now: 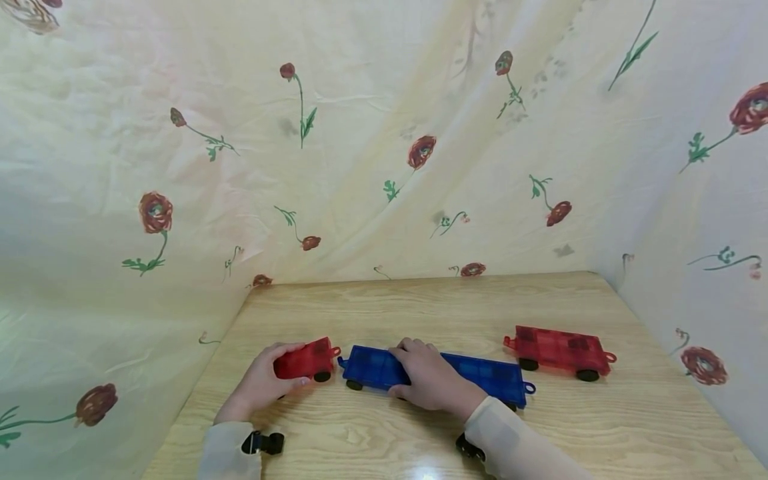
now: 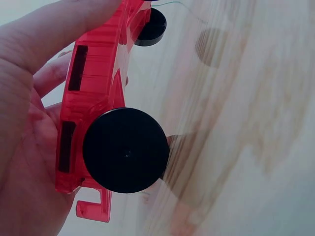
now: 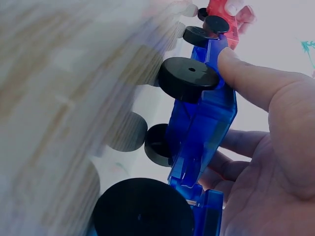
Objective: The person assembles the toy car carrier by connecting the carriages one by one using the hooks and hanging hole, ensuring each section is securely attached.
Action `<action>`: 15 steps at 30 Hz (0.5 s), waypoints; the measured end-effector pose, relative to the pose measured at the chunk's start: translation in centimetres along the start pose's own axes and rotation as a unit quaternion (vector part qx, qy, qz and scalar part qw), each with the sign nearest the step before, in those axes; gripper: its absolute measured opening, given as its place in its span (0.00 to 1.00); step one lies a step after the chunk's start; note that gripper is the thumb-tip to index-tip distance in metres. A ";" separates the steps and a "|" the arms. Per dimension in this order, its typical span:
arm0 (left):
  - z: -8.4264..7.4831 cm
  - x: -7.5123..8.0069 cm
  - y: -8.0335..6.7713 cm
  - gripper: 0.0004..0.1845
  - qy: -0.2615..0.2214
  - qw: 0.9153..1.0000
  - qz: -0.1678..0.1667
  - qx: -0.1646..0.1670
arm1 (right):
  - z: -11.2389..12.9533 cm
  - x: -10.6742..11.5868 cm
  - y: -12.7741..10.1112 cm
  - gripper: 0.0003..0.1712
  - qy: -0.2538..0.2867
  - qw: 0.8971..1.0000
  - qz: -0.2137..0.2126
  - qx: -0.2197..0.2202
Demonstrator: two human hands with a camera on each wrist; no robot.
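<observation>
My left hand (image 1: 258, 385) grips a red toy train car (image 1: 313, 360) from its left end, thumb on the near side. In the left wrist view the red car's black wheels (image 2: 127, 150) and an end hook (image 2: 96, 210) show. To the right, my right hand (image 1: 433, 380) holds a blue toy train car (image 1: 372, 365) between thumb and fingers. A second blue car (image 1: 489, 379) is coupled behind it, the joint hidden under the hand in the head view. The red car's ring faces the blue car's hook across a small gap.
Another red train car (image 1: 561, 350) stands apart at the right, its hook end towards the blue cars. Everything rests on a light wooden table (image 1: 360, 300). A flower-patterned cloth (image 1: 372, 133) hangs behind the table and along both sides.
</observation>
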State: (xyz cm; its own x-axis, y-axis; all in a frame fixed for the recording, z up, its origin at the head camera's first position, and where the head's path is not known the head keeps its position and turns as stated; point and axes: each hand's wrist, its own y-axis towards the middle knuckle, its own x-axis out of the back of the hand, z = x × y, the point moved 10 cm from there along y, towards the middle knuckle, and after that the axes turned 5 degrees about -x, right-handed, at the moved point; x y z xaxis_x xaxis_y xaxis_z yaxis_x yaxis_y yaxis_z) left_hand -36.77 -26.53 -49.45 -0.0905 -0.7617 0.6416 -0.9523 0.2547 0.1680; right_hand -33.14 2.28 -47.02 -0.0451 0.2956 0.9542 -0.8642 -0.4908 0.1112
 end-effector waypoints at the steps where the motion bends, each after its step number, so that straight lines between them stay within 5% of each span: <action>1: 0.0 0.0 0.0 0.39 -0.001 1.000 0.001 0.000 | -0.1 0.0 0.0 0.43 0.000 1.000 -0.001 0.000; 15: -0.1 -0.1 -0.1 0.40 0.017 1.000 0.002 0.002 | -0.4 -0.2 0.1 0.44 0.001 1.000 -0.001 -0.002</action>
State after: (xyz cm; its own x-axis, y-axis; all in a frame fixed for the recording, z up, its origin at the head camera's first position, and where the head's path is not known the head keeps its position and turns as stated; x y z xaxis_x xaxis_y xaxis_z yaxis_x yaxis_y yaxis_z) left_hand -36.64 -26.37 -49.42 -0.0839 -0.7400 0.6674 -0.9534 0.2545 0.1623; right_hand -33.38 2.48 -47.34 -0.0446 0.2972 0.9538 -0.8662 -0.4871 0.1113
